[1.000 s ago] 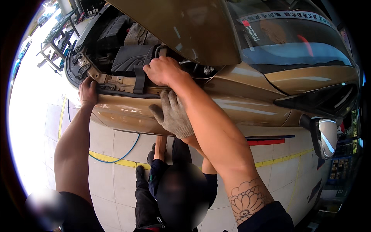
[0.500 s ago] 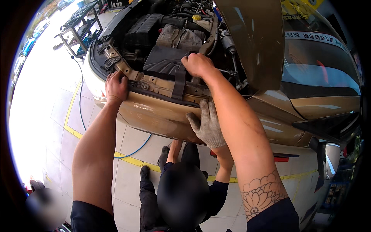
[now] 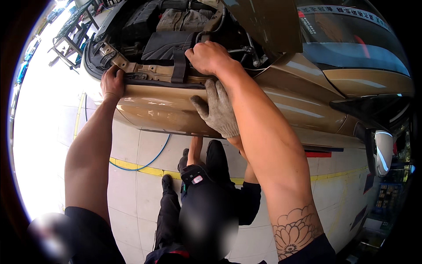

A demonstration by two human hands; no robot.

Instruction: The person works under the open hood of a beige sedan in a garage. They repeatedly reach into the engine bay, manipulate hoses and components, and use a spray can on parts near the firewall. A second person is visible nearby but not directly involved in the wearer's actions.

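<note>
At nine o'clock from nearer, curled right hand point(image 3: 210, 57), see dark strap point(image 3: 179, 68), long axis twelve-to-six. Cannot tell its grasp or left hand's point(image 3: 113, 82).

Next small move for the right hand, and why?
Perhaps lift the right hand slightly: its forearm crosses in front of the co-worker's arm, whose gloved hand is at the tan front panel, so contact looks possible.
</note>
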